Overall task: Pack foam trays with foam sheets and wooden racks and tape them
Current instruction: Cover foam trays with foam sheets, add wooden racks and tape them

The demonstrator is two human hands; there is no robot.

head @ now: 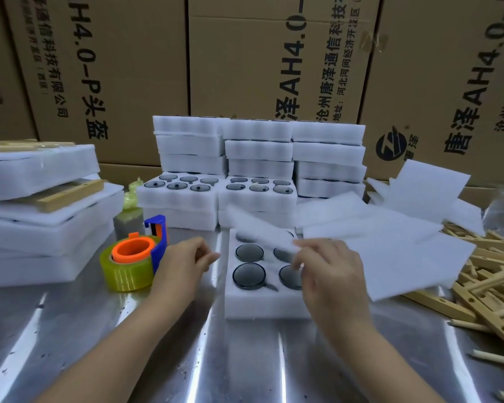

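Writing: the brown cartons (128,68) behind the bench carry black print turned sideways. I read "AH4.0-P头盔", "唐泽AH4.0" and a company line ending "科技有限公司"; the smaller address print is too fine for me to trust.
Logo: a round black mark sits on the right-hand carton, beside "唐泽".
Foam tray: the white foam tray (262,306) lies on the steel table (128,344) right in front of me, between the two hands.
Tray contents: dark round discs (249,274) sit in its wells, two across. The far row is partly covered.
Tray axis: its long side runs away from me, near to far.
Foam sheet: a thin foam sheet (259,228), blurred, hangs tilted over the tray's far end, running from far left to near right.
Right hand: my right hand (329,269) pinches the sheet's near right edge.
Left hand: my left hand (184,266) is by the tray's left edge with its fingers curled; I cannot tell whether it holds anything.
Tape dispenser: the blue and orange tape dispenser (134,263) with yellowish tape stands just left of that hand.
Stacked trays: stacked trays (259,152) stand behind; the lowest front ones are open and show discs.
Wooden racks: loose wooden racks (489,286) are heaped at right, under spare sheets (390,251).
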